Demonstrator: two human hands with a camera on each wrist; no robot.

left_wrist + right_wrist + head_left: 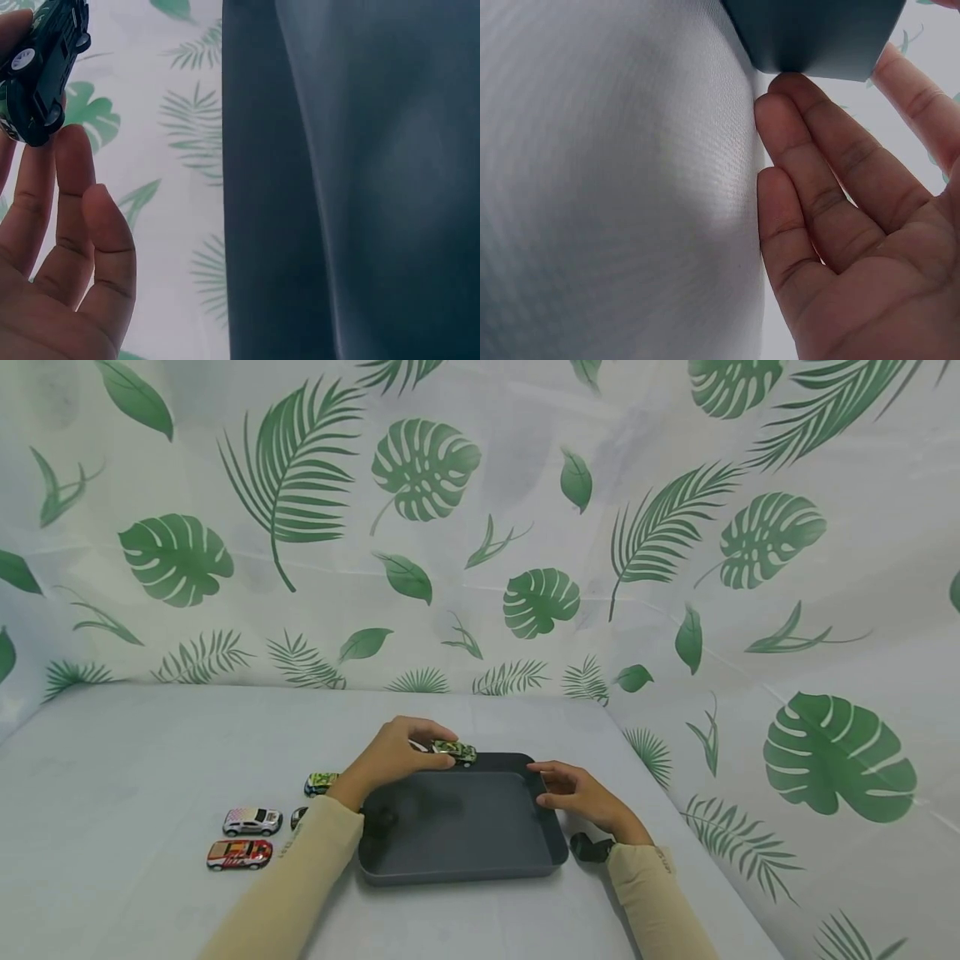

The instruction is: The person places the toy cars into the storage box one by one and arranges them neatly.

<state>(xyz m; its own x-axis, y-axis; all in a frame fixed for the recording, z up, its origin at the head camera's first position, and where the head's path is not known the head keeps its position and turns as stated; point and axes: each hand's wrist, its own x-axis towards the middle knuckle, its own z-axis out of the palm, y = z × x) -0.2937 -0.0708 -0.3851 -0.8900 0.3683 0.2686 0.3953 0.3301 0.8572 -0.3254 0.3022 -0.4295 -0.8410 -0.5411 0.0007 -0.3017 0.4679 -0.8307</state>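
Note:
In the head view my left hand (397, 750) pinches a green camouflage-patterned toy car (455, 752) between thumb and fingers, over the far rim of a dark grey rectangular tray (465, 870). The left wrist view shows the black underside and wheels of that toy car (51, 79), while the other fingers (109, 225) extend below it. My right hand (588, 795) is at the tray's right side, thumb and index finger over the rim. Its other fingers (784, 127) lie loosely extended by the outer wall of the tray (817, 37) in the right wrist view.
Left of the tray, a yellow-green toy car (319, 783), a silver toy car (252, 821) and a red-orange toy car (240, 854) stand on the white table (135, 777). The left sleeve mostly hides another car (297, 817). Leaf-patterned cloth (487, 635) hangs behind.

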